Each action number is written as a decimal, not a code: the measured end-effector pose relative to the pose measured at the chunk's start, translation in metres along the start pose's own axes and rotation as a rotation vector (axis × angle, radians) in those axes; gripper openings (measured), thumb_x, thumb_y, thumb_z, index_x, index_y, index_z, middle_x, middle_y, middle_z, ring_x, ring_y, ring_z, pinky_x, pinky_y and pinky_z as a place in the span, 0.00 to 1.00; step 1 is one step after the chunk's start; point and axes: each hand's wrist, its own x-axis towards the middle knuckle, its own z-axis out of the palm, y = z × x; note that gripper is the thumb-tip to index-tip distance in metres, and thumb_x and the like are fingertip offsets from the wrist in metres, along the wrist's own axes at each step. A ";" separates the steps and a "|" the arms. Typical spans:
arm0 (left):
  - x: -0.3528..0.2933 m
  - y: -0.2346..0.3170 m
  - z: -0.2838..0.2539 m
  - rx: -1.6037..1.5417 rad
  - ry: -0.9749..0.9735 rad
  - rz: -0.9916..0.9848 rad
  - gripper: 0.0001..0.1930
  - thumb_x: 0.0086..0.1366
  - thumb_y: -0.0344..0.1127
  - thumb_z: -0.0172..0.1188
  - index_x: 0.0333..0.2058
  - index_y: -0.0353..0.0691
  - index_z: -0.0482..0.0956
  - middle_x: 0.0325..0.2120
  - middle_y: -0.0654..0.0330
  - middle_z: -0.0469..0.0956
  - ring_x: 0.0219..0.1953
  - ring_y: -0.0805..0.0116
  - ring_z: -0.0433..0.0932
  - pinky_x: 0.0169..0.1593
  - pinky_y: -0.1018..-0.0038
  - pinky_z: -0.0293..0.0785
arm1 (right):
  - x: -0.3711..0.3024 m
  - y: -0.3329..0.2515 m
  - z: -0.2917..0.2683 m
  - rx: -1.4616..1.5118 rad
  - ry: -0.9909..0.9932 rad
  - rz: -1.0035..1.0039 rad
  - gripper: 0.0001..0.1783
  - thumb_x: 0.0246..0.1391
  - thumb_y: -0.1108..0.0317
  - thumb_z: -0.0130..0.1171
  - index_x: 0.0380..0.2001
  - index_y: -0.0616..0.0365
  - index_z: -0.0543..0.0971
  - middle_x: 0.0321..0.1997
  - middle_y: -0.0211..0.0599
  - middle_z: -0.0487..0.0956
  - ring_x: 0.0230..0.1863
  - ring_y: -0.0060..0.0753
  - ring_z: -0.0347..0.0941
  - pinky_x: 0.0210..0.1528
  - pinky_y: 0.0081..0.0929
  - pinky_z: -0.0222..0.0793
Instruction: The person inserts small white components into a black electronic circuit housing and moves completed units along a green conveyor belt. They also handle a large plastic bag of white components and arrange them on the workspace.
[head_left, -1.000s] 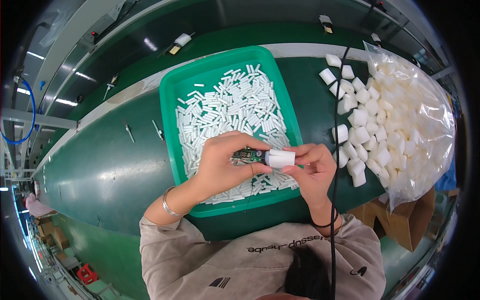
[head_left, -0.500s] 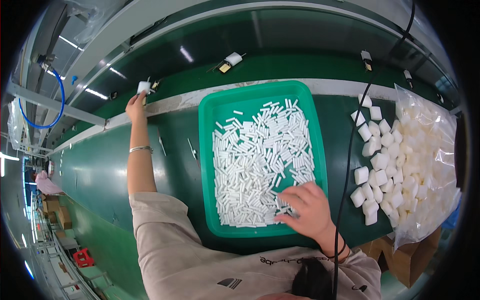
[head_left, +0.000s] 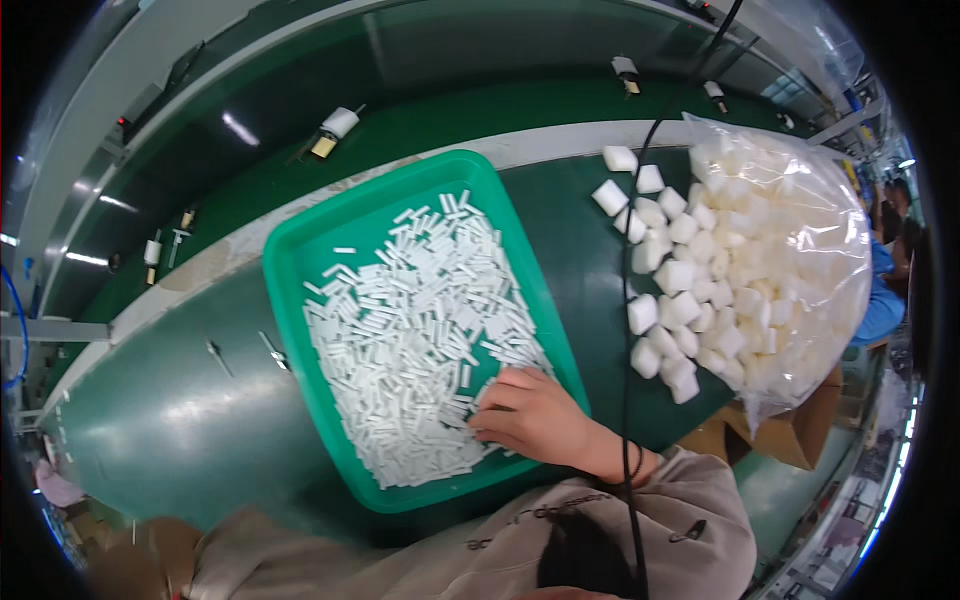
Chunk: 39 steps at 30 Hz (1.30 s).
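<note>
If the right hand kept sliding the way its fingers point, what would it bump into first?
Probably more of the small white tubes: the right hand already rests on that pile in the green tray, fingers pointing left across it. Beyond them comes the tray's left wall.

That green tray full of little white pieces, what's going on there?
A person sits at a green bench with a green tray heaped with small white tubes. Their right hand is down in the tray's near corner, fingers curled among the tubes. The left hand is out of view. To the right lie loose white foam blocks beside a clear bag full of them. Beyond the tray, a few small assembled parts sit on the belt.
</note>
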 end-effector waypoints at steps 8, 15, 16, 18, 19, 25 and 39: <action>-0.081 0.076 0.062 -0.181 -0.521 0.150 0.33 0.57 0.55 0.48 0.53 0.34 0.59 0.48 0.47 0.65 0.50 0.55 0.63 0.53 0.65 0.56 | -0.004 0.002 0.011 0.001 0.055 -0.051 0.07 0.39 0.66 0.60 0.26 0.50 0.76 0.28 0.23 0.69 0.36 0.27 0.63 0.38 0.24 0.61; -0.100 0.091 0.070 -0.174 -0.472 0.081 0.30 0.58 0.52 0.47 0.51 0.34 0.61 0.46 0.50 0.67 0.47 0.58 0.65 0.50 0.67 0.58 | -0.009 0.002 0.007 0.052 0.086 -0.059 0.06 0.44 0.63 0.56 0.26 0.51 0.76 0.28 0.27 0.71 0.36 0.31 0.66 0.39 0.28 0.62; -0.103 0.093 0.070 -0.173 -0.469 0.076 0.29 0.58 0.52 0.47 0.51 0.34 0.61 0.46 0.50 0.67 0.46 0.58 0.65 0.50 0.67 0.59 | -0.009 0.002 0.007 0.067 0.101 -0.069 0.06 0.45 0.63 0.56 0.26 0.51 0.76 0.27 0.27 0.71 0.35 0.31 0.66 0.38 0.28 0.62; -0.104 0.094 0.071 -0.182 -0.464 0.076 0.28 0.59 0.51 0.46 0.51 0.35 0.62 0.45 0.51 0.68 0.46 0.59 0.66 0.49 0.68 0.60 | -0.010 0.003 0.008 0.070 0.127 -0.077 0.06 0.45 0.63 0.56 0.25 0.52 0.76 0.26 0.28 0.71 0.34 0.32 0.67 0.38 0.29 0.62; -0.105 0.095 0.073 -0.184 -0.461 0.074 0.28 0.59 0.50 0.46 0.51 0.35 0.62 0.45 0.51 0.68 0.45 0.59 0.66 0.49 0.68 0.60 | -0.011 0.005 0.008 0.052 0.140 -0.086 0.06 0.44 0.64 0.57 0.26 0.52 0.77 0.26 0.26 0.71 0.33 0.31 0.67 0.36 0.28 0.62; -0.114 0.106 0.064 -0.181 -0.440 0.077 0.25 0.60 0.48 0.46 0.49 0.35 0.64 0.43 0.53 0.69 0.43 0.62 0.68 0.46 0.70 0.62 | -0.011 -0.003 0.008 0.076 0.114 -0.078 0.06 0.45 0.64 0.56 0.25 0.52 0.76 0.26 0.29 0.71 0.33 0.33 0.67 0.38 0.29 0.62; -0.105 0.077 -0.087 -0.186 0.618 0.094 0.19 0.62 0.42 0.44 0.46 0.36 0.68 0.39 0.58 0.73 0.37 0.67 0.71 0.40 0.73 0.67 | -0.012 0.000 0.002 -0.032 0.186 -0.126 0.11 0.38 0.61 0.61 0.28 0.52 0.77 0.28 0.30 0.73 0.33 0.36 0.67 0.35 0.30 0.62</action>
